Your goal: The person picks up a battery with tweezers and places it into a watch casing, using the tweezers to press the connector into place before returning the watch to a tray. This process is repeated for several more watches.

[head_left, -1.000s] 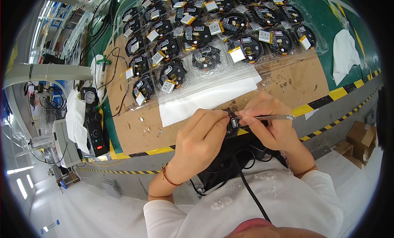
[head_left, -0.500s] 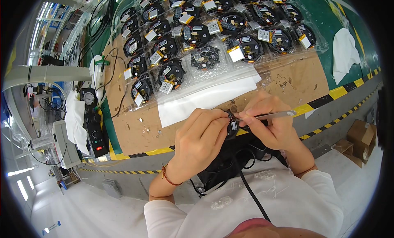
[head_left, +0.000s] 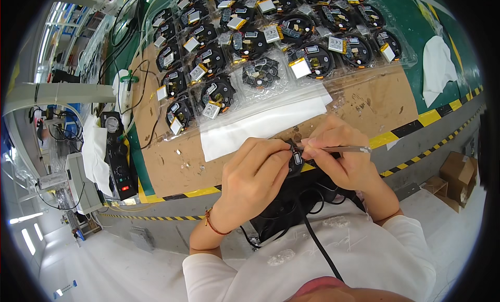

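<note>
My left hand (head_left: 251, 174) is closed at the table's near edge, its fingers gripping a black round electronic part (head_left: 295, 166). Much of that part is covered by the fingers. Pinched in my right hand (head_left: 344, 158) is a slim pair of metal tweezers (head_left: 353, 149), lying nearly level with the tips pointing left over the part. What the tips touch is too small to make out. Beyond my hands lies a clear plastic tray (head_left: 260, 100) with several black round assemblies (head_left: 219, 93), many with a silver battery (head_left: 211, 109) attached.
A white cloth (head_left: 229, 140) lies on brown cardboard (head_left: 172, 177) between tray and hands. At left stands a black control box (head_left: 119, 171) with a gauge and a red light. Another white cloth (head_left: 438, 67) rests at right. Black-and-yellow tape (head_left: 406, 130) marks the table edge.
The rear end of the tweezers has dipped slightly toward me and tilted. Both hands stay in nearly the same place.
</note>
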